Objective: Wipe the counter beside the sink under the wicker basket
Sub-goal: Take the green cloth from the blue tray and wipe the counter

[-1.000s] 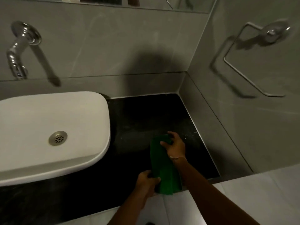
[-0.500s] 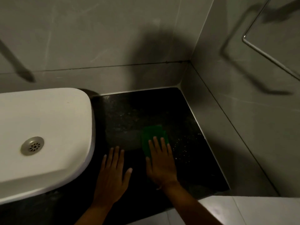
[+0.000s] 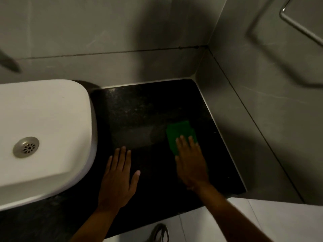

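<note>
The black speckled counter (image 3: 139, 109) lies between the white sink (image 3: 45, 130) and the grey tiled side wall. A green cloth (image 3: 178, 133) lies flat on it toward the right. My right hand (image 3: 190, 163) presses down on the cloth's near part, fingers stretched forward, so that part of the cloth is hidden under the palm. My left hand (image 3: 118, 177) rests flat on the bare counter close to the sink's right rim, fingers spread, holding nothing. No wicker basket can be made out.
The sink's drain (image 3: 26, 147) is at the left. Grey tiled walls close the counter at the back and right. A metal towel ring (image 3: 300, 23) hangs on the right wall. A dim object (image 3: 159, 231) shows below the counter's front edge, over the white floor.
A second ago both hands held the cloth at the counter's front edge. Since then the cloth was laid flat, the left hand let go, and the right hand slid it to the right.
</note>
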